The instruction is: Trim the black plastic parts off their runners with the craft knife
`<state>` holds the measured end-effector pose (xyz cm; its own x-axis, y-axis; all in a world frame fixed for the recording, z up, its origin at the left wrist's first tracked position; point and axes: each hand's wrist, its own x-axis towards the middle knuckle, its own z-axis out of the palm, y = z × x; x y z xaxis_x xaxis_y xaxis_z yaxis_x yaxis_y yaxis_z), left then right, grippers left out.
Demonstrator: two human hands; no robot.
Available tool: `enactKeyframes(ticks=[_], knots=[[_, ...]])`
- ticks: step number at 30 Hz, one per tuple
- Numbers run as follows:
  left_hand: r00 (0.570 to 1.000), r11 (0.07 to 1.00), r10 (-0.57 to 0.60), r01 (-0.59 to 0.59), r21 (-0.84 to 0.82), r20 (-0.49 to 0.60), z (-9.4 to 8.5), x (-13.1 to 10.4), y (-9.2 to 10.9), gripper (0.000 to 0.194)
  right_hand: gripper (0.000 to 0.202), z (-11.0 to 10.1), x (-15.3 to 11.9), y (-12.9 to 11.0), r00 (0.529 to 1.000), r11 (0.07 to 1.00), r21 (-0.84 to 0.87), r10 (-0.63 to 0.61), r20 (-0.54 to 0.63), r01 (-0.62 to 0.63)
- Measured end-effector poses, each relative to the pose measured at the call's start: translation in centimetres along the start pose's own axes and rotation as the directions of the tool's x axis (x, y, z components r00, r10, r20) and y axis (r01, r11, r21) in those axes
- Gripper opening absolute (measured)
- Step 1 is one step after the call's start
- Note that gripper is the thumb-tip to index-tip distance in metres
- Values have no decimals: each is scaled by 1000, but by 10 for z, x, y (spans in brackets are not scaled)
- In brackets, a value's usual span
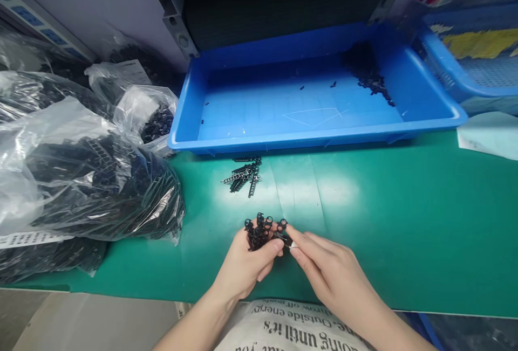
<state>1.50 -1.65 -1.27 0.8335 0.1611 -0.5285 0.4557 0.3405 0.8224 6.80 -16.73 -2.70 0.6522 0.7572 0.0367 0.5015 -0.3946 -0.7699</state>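
My left hand (246,265) is closed around a bunch of small black plastic parts (258,234), whose ringed ends stick up above the fingers. Touching its thumb side, my right hand (324,259) pinches a single black part (285,239) with a ring at its top. A loose pile of black strips (244,176) lies on the green table mat (388,221) beyond my left hand.
Behind the mat stands a blue tray (315,138) with small black pieces (370,73) heaped at its right. Clear bags of black parts (101,173) crowd the left side. A blue basket (477,84) and pale paper (491,134) are at the right.
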Motion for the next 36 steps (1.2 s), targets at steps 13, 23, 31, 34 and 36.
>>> enactKeyframes(ticks=[13, 23, 31, 34, 36], knots=[[989, 998, -64, 62, -18, -136, 6, 2, -6, 45, 38, 7, -1, -4, 997, 991, -131, -7, -77, -3], [980, 1000, -23, 19, -21, -196, 8, 1, -19, 38, 38, 16, 1, -2, 982, 976, -218, -34, -185, -7], [836, 353, 547, -181, 918, -45, -34, 34, 25, 17, 36, 10, -3, 6, 973, 988, -11, 151, -174, -156], [788, 67, 614, -120, 991, 53, -51, 55, 41, 29, 35, 9, -4, 6, 962, 973, 41, 230, -150, -226], [779, 3, 624, -88, 996, 67, -57, 63, 46, 37, 35, 9, -5, 7, 957, 966, 61, 256, -138, -250]])
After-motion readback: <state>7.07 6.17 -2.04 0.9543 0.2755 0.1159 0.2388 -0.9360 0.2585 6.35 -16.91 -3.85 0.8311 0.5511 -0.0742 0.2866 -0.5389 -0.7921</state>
